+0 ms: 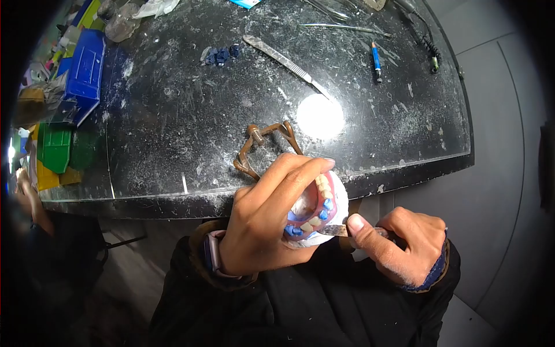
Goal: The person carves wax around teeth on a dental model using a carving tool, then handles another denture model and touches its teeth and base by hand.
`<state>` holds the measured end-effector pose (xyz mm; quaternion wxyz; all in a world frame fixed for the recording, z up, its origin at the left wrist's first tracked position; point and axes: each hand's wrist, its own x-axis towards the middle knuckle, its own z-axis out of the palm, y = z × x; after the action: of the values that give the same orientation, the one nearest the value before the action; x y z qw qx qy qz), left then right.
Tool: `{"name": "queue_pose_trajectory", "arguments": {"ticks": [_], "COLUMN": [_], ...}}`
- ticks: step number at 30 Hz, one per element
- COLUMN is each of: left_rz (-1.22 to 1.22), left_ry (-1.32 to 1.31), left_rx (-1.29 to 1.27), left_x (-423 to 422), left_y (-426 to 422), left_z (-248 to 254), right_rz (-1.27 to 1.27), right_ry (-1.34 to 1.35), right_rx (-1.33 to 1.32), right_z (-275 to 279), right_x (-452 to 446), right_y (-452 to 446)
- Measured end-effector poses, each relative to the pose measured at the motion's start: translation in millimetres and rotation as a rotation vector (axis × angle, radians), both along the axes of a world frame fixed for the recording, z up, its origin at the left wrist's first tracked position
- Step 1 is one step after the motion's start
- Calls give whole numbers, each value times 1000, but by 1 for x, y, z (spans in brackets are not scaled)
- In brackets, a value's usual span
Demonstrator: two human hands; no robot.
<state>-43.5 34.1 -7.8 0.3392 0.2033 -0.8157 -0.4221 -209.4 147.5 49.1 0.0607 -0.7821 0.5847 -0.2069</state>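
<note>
My left hand point(269, 214) is wrapped around a white plaster dental model point(341, 199) with pink gum material, cream teeth point(324, 186) and several blue teeth or blue-covered spots point(293, 230). In my right hand point(407, 246) is a small knife with a flat metal blade point(333, 230), held with the thumb along it. Its tip meets the front rim of the model, beside the cream and blue teeth. Most of the handle is hidden in my fist. A brown metal frame like a dental articulator point(247, 156) lies just behind my left hand; whether it joins the model is hidden.
On the dusty black table point(167, 115) lie a scalpel point(280, 58), dark blue pieces point(221, 55), a thin metal tool point(347, 27) and a blue pen-like tool point(377, 61). Blue point(87, 72) and green bins point(56, 147) stand left. Another person's hand point(28, 188) shows at the far left.
</note>
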Motion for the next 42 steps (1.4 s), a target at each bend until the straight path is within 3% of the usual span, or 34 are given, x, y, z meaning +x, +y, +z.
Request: {"name": "queue_pose_trajectory", "arguments": {"ticks": [7, 16, 21, 42], "left_rz": [-2, -239, -234, -255], "left_ry": [-11, -22, -36, -3], "left_rx": [-36, 1, 9, 24], "left_x": [0, 8, 9, 10], "left_y": [-1, -15, -11, -7], "left_z": [1, 9, 7, 2], "right_rz": [-67, 31, 74, -40], "right_ry": [-6, 57, 75, -462], "right_rx": [30, -40, -57, 250], "right_z": [-1, 6, -2, -26], "right_x": [4, -22, -26, -8], "right_y": [4, -9, -10, 4]}}
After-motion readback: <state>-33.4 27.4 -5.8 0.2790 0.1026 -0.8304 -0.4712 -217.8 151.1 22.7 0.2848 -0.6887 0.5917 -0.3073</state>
